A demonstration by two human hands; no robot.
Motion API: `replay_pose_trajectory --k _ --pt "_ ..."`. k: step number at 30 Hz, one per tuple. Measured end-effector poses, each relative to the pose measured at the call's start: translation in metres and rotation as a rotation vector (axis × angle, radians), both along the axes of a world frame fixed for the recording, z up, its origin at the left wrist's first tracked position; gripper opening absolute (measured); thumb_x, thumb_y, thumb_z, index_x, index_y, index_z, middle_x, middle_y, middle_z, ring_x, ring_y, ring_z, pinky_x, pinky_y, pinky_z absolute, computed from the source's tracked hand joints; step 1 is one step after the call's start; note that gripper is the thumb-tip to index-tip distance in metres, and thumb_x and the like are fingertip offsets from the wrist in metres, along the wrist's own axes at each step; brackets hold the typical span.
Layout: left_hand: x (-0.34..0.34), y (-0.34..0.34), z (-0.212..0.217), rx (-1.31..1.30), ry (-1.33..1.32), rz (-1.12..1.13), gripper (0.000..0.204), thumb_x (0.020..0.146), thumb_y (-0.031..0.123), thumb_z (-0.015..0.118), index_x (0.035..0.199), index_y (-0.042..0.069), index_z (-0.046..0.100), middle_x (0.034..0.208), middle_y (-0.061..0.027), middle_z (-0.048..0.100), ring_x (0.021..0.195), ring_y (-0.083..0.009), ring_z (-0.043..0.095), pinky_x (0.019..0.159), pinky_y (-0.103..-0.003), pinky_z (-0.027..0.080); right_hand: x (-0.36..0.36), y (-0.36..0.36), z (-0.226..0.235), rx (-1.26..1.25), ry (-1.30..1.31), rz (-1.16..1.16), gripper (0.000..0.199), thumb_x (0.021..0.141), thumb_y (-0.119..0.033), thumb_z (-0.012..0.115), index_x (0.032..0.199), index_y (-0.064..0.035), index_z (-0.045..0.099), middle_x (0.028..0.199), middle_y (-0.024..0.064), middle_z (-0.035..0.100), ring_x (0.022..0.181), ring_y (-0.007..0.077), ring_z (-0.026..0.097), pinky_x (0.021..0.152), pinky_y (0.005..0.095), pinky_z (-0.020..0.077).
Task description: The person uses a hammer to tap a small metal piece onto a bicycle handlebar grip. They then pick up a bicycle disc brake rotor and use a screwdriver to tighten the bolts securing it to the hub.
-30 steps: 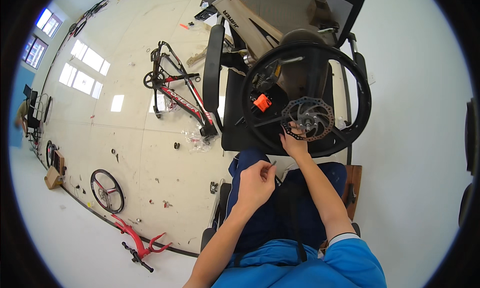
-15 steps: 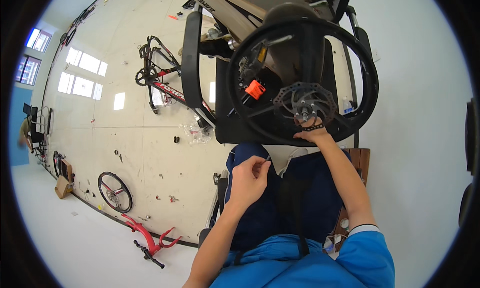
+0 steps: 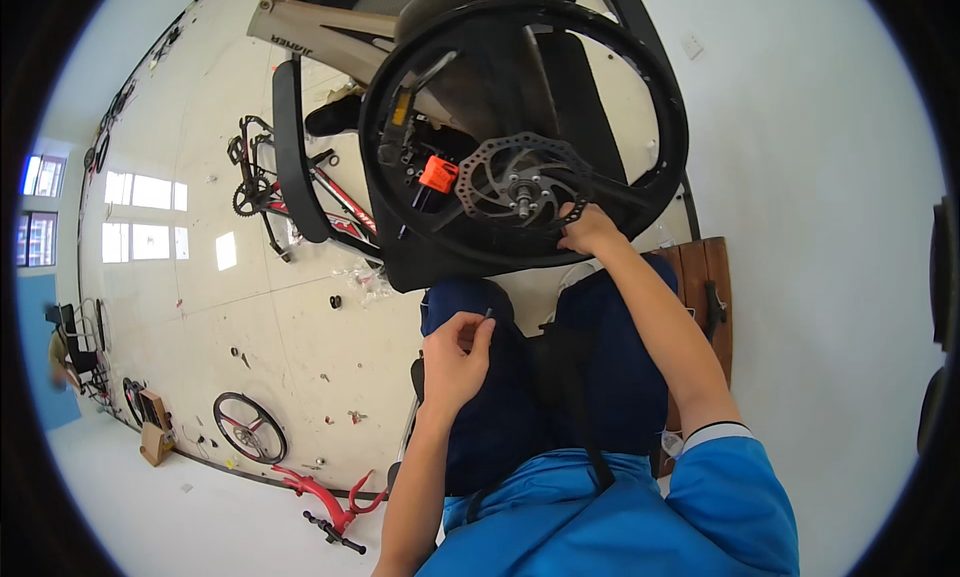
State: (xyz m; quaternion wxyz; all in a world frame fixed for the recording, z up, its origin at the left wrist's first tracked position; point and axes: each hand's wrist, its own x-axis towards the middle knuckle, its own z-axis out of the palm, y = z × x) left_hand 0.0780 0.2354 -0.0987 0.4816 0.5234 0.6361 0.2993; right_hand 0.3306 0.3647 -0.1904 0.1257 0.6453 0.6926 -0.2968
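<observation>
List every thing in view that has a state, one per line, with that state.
Left hand: raised over the lap, pinching a small bolt in its fingertips.
Right hand: resting on the wheel's spokes beside the disc.
Wheel: off a bike, propped upright before the knees.
Brake disc: mounted on the hub.
Red bike: standing, wheels missing.
Spare wheel: flat on the floor.
Red frame: lying on the floor.

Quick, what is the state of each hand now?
Left hand: closed, pinching a small thin part between the fingertips.
Right hand: on the brake disc of the wheel; grip unclear.
</observation>
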Motion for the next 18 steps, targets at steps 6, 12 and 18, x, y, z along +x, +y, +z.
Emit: replay_pose_trajectory --k 6,12,18 --pt "0.008 0.006 -0.028 -0.16 -0.305 0.084 0.016 0.091 0.011 0.063 0.092 -0.004 0.065 0.077 -0.009 0.068 0.067 -0.0137 0.064 0.062 -0.026 0.052 -0.003 -0.016 -0.014 0.276 0.124 0.092 0.014 0.074 -0.007 0.062 0.086 -0.0027 0.068 0.087 0.0209 0.066 0.082 0.0371 0.066 0.073 0.0446 0.0541" --pt "0.044 0.065 -0.052 -0.21 -0.33 0.227 0.025 0.093 0.018 0.061 0.092 -0.007 0.064 0.08 -0.0106 0.065 0.064 -0.0148 0.063 0.057 -0.027 0.053 0.019 -0.063 0.025 0.613 0.266 0.006 0.01 0.082 -0.011 0.06 0.084 -0.0024 0.065 0.078 0.0177 0.065 0.071 0.0368 0.064 0.064 0.0442 0.0519" --pt "0.081 0.117 -0.115 -0.186 -0.239 0.241 0.017 0.087 0.008 0.061 0.093 -0.007 0.062 0.076 -0.0124 0.067 0.058 -0.0186 0.065 0.051 -0.03 0.054 0.033 -0.149 0.071 0.638 0.45 -0.365 0.012 0.084 -0.011 0.063 0.082 0.0006 0.067 0.072 0.0176 0.064 0.064 0.034 0.063 0.06 0.0378 0.0508"
